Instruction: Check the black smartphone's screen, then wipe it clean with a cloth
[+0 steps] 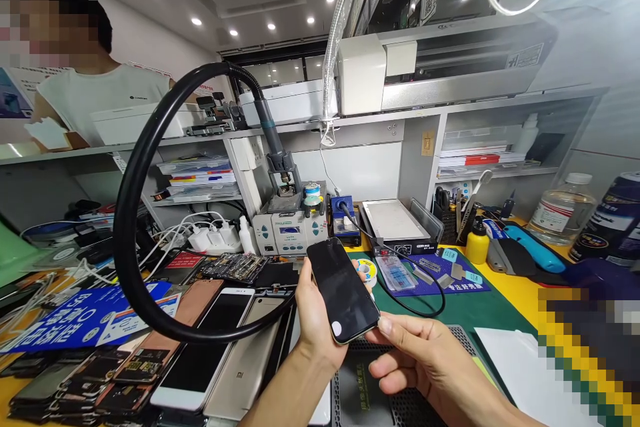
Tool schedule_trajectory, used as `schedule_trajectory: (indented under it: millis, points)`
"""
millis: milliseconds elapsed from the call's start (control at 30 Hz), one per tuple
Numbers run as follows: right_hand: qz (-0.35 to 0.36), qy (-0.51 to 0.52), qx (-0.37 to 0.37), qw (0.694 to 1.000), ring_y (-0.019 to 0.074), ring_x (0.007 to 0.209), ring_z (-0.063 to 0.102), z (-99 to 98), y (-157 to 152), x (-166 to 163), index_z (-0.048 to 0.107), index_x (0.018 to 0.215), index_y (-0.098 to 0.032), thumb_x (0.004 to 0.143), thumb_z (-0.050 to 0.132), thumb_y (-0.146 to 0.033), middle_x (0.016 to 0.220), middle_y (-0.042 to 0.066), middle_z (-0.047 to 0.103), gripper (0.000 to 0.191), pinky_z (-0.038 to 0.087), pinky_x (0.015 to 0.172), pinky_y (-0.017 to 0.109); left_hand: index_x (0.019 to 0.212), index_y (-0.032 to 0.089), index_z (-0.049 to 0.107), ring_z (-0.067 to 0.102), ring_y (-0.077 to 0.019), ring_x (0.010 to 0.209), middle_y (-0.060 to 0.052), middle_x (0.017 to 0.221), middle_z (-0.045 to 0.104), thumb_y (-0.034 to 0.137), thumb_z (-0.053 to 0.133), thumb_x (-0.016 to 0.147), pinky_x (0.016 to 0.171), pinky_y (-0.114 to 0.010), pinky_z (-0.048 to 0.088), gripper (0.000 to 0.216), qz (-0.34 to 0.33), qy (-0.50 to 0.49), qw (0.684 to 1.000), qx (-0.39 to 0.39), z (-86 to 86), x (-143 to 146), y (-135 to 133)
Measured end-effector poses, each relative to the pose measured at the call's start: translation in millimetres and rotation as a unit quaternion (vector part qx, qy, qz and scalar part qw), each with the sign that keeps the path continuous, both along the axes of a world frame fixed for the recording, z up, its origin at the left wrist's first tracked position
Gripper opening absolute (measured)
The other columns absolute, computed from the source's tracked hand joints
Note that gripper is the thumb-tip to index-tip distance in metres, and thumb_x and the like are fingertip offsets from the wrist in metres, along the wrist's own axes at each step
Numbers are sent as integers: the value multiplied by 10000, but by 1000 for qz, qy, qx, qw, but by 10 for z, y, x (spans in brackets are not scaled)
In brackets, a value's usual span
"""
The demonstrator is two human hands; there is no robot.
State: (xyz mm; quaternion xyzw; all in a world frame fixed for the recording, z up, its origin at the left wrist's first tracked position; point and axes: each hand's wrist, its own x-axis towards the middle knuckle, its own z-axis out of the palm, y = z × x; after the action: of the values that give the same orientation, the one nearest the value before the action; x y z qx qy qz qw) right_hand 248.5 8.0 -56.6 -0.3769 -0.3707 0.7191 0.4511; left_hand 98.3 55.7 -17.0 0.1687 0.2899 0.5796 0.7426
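A black smartphone [344, 290] with a dark screen and a small pale round spot near its lower end is held up over the bench. My left hand [316, 320] wraps round its left side and back, with fingertips showing at its right edge. At the phone's lower right corner, my right hand [425, 353] pinches the edge between thumb and forefinger; the other fingers are curled below. Beneath the hands lies a dark perforated tray [367, 387] on a green mat [500, 300].
To the left are a white phone [205, 347], a gold phone [245, 353] and several phone parts. A thick black hose [123, 213] arcs above them from a rework station [293, 230]. A solder spool [367, 271] stands behind the phone. Another person [105, 93] is beyond the shelf.
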Motion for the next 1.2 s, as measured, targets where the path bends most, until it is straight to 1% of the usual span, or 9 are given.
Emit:
schedule_trajectory:
  millis: [67,167,333,500,700,833,1000,1100,1200]
  points:
    - [0,1,3,1000,156,670,700,-4,4,0,799,976,-70,837,869,-537,863,138,754,492,597,641,226,996,74,686,666,-226,599,-149,770,733,660,334,999,599,-338,534,684,1,2,1000,2,1,0,5]
    - [10,2,3,1000,150,653,698,-10,12,6,794,989,-58,844,857,-556,835,151,755,523,587,634,211,1013,69,680,673,-236,616,-164,785,734,669,343,992,611,-347,540,689,-2,5,1000,5,-10,0,15]
    - [27,15,-2,1000,151,627,699,-66,39,18,791,979,-49,775,899,-589,810,159,751,588,575,596,194,1016,72,670,670,-231,621,-159,779,724,673,348,991,614,-336,527,682,-3,9,1000,5,-41,-4,39]
    - [24,26,4,999,161,651,706,-129,60,28,794,976,-60,775,900,-584,878,160,752,572,589,597,210,1022,82,655,667,-226,619,-149,770,710,682,332,992,610,-343,519,683,-10,10,1000,5,-51,-11,39]
    - [20,12,-2,1000,147,634,697,-48,26,18,787,993,-46,787,888,-596,823,166,753,596,570,606,191,1044,87,649,670,-224,615,-144,771,713,674,330,997,615,-349,520,670,-5,13,1000,4,-45,-19,46]
    - [17,14,0,1000,153,640,696,-35,15,13,790,979,-50,764,902,-600,859,165,752,601,581,607,207,1055,87,650,675,-220,628,-142,789,718,674,341,997,626,-351,524,665,-6,14,1000,3,-55,-23,47]
    - [22,18,4,1000,156,641,697,-109,54,17,794,963,-56,777,899,-581,863,156,746,567,592,603,212,1042,96,651,677,-215,622,-129,772,716,681,328,997,625,-348,521,670,-9,15,1000,2,-49,-11,35]
    - [26,30,7,999,161,659,707,-143,76,18,798,965,-66,785,897,-568,920,157,746,543,598,596,212,1040,98,652,678,-213,623,-126,770,717,685,314,1000,628,-348,522,678,-9,16,1000,2,-42,-1,40]
    - [21,33,7,999,158,665,709,-134,72,18,800,960,-69,776,906,-561,965,158,746,536,595,592,206,1037,102,655,677,-208,620,-120,769,717,684,315,1000,634,-349,525,676,-8,18,1000,-2,-38,2,47]
